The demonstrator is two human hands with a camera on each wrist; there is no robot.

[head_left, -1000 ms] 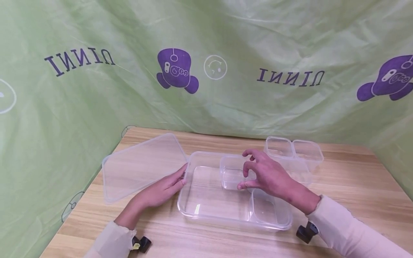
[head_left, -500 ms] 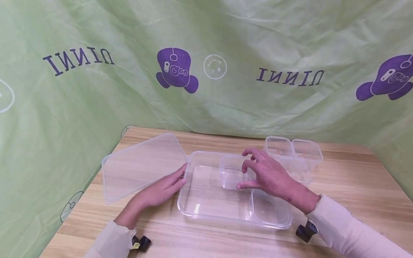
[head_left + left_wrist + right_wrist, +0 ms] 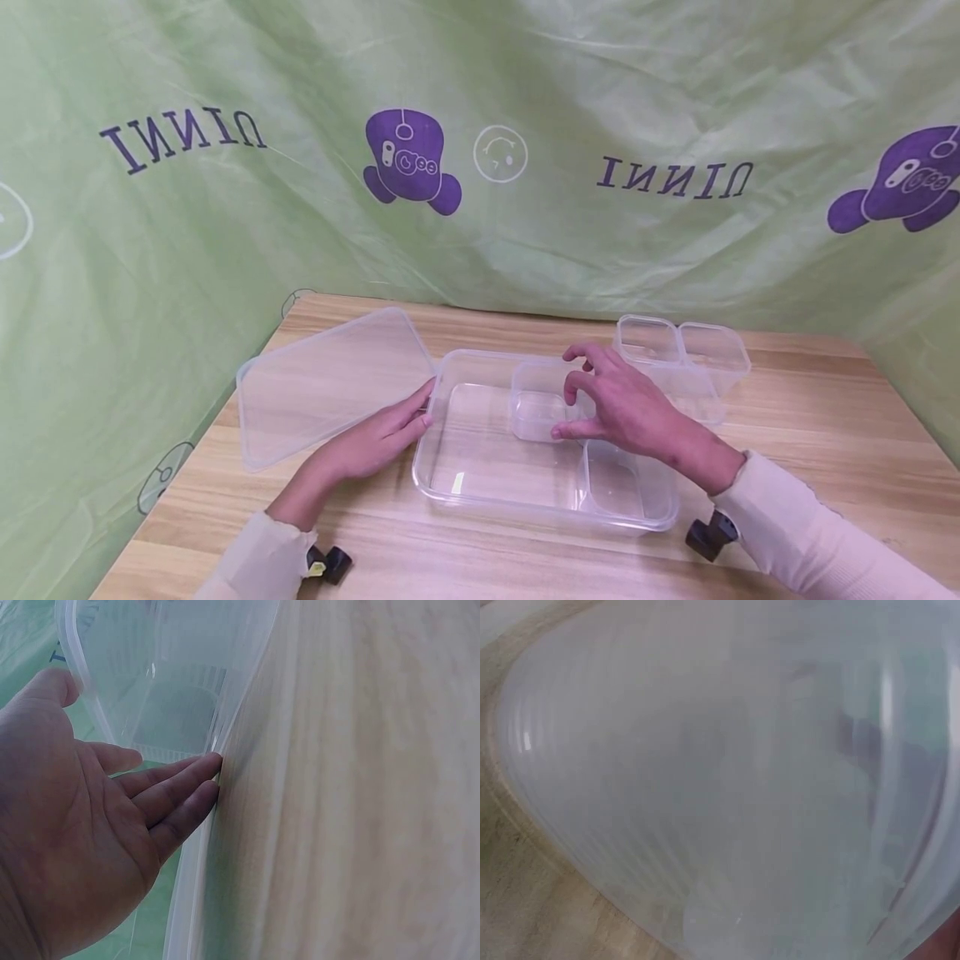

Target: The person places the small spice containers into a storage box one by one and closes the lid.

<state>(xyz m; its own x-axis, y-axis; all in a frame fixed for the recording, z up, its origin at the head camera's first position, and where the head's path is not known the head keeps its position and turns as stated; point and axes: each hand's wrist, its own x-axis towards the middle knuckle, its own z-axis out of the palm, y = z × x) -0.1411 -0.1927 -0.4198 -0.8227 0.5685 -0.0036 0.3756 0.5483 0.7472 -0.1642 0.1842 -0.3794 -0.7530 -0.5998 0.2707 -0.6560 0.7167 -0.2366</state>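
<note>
A large clear rectangular box (image 3: 495,483) stands without a lid on the table. My left hand (image 3: 378,442) lies along its left side with fingers extended; in the left wrist view the fingertips (image 3: 204,793) touch the box wall low down. Inside, near the back, is a small clear container (image 3: 534,417). My right hand (image 3: 626,404) reaches over the box's right part, curled fingers and thumb spanning that small container at its edges. Another small container (image 3: 615,483) sits in the front right corner. The right wrist view is filled by clear plastic (image 3: 705,772), fingers hidden.
A flat translucent lid (image 3: 337,383) lies left of the box. Two small clear containers (image 3: 651,337) stand side by side behind it at the right. The wooden table (image 3: 810,425) meets a green curtain (image 3: 525,250) at the back and left.
</note>
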